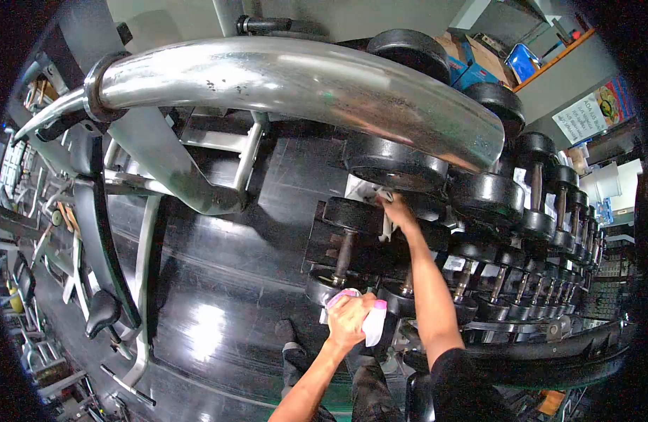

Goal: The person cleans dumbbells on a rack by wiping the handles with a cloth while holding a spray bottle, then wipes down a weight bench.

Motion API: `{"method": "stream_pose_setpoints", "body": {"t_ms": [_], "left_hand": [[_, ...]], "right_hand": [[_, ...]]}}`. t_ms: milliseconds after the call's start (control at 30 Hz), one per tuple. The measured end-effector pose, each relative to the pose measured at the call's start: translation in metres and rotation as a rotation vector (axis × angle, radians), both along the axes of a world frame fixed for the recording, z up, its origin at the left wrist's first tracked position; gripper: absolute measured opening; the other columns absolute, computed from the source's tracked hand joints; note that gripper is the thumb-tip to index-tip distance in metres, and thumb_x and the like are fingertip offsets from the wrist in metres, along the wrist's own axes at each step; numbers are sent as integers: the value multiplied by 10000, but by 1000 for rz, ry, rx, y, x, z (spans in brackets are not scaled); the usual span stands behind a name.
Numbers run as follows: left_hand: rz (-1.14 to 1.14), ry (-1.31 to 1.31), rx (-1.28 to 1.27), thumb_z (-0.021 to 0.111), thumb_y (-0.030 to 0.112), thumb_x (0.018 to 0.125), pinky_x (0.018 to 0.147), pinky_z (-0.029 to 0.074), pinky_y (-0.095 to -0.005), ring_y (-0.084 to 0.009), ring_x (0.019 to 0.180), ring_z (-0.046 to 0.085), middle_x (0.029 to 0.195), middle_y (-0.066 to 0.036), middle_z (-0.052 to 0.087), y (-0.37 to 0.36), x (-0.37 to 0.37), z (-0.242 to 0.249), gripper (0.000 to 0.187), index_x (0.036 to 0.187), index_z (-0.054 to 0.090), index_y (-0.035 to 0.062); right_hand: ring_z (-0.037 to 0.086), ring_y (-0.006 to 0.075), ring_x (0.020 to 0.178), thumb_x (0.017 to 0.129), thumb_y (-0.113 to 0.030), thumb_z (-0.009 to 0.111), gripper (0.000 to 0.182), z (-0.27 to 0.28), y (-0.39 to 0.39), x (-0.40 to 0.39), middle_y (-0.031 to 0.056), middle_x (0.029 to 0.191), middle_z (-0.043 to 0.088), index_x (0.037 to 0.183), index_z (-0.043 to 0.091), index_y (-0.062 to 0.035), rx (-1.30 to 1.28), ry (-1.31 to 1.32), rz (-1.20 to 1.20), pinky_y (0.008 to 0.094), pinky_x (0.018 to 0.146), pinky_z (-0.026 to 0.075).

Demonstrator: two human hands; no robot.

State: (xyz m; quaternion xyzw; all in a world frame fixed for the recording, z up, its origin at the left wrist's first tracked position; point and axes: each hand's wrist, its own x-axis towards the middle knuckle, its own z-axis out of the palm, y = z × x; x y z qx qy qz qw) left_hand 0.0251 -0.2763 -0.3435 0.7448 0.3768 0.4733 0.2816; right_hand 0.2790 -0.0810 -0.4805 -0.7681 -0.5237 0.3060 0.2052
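Observation:
My left hand (pixel 350 320) is closed round a white and pink cloth (pixel 374 324), just below the near end of a black dumbbell (pixel 348 243) on the rack. Farther up, my right hand (pixel 396 212) reaches between the dumbbells, its fingers on a pale cloth (pixel 388 226) beside the dumbbell's far head. Part of that cloth is hidden by the fingers. A larger round black weight (pixel 396 164) sits just above my right hand.
A thick chrome bar (pixel 289 70) crosses the upper view. Rows of dumbbells (pixel 537 183) extend to the right. A black padded bench (pixel 106 232) and grey machine frames stand at left. A blue container (pixel 523 63) is at upper right.

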Motion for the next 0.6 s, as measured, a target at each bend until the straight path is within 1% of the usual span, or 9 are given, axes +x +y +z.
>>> {"method": "stream_pose_setpoints", "body": {"t_ms": [33, 133, 200, 267, 333, 400, 500, 567, 600], "left_hand": [[3, 26, 8, 652, 83, 660, 676, 504, -356, -225, 719, 641, 866, -77, 662, -1, 0, -1, 203, 858, 610, 60], [23, 30, -3, 651, 87, 667, 665, 502, -357, -229, 712, 636, 877, -76, 661, 0, 0, -2, 194, 855, 606, 72], [29, 14, -20, 651, 87, 669, 661, 500, -358, -231, 709, 634, 881, -78, 662, 1, 2, 1, 191, 853, 604, 72], [38, -4, -31, 656, 68, 658, 645, 498, -359, -246, 705, 630, 887, -84, 664, 5, 1, 8, 221, 873, 606, 67], [44, -12, -42, 659, 58, 654, 638, 498, -359, -254, 706, 629, 889, -89, 664, 9, -3, 9, 238, 887, 606, 64], [70, -47, -58, 669, 38, 647, 620, 496, -359, -272, 712, 627, 890, -101, 666, 8, 0, 10, 287, 927, 608, 57], [20, -21, -25, 671, 56, 660, 638, 497, -359, -272, 730, 633, 889, -101, 668, 10, 0, 11, 274, 927, 609, 58], [-14, 3, -21, 669, 70, 669, 659, 498, -361, -271, 749, 641, 897, -98, 669, 10, -1, 9, 269, 931, 610, 61], [-22, 14, -42, 666, 77, 675, 671, 498, -361, -270, 759, 643, 901, -96, 670, 10, 0, 10, 265, 933, 611, 62]], "right_hand": [[597, 309, 1038, 850, -407, 627, 531, 20, 3, -2, 188, 1162, 617, 1205, 555, -18, -24, 6, 79, 402, 854, 466], [569, 296, 1068, 848, -459, 624, 603, 39, 19, -13, 184, 1198, 596, 1235, 531, -7, -231, 51, -16, 394, 897, 444], [548, 305, 1104, 871, -471, 600, 626, 49, 37, -19, 194, 1220, 576, 1269, 506, 3, -439, -143, 178, 382, 938, 416], [547, 274, 1090, 884, -457, 590, 598, 43, 35, -21, 169, 1200, 587, 1262, 514, 0, -283, -35, 255, 367, 929, 415], [528, 179, 1030, 929, -401, 550, 486, 42, 28, -17, 91, 1154, 609, 1231, 547, -21, -35, 159, 453, 329, 899, 417], [511, 156, 1011, 931, -391, 552, 465, 52, 9, -7, 64, 1136, 612, 1225, 553, -31, -24, 305, 335, 317, 895, 413], [533, 205, 1046, 934, -394, 542, 454, 38, 13, 9, 88, 1156, 615, 1231, 556, -51, -11, 436, 126, 336, 939, 405], [541, 293, 1119, 931, -402, 533, 451, -6, 32, 21, 152, 1213, 593, 1227, 559, -63, -107, -138, 183, 388, 968, 406], [485, 351, 1212, 932, -418, 513, 451, -12, 26, 9, 202, 1271, 548, 1236, 557, -89, 218, -192, 323, 410, 1014, 377]]}}
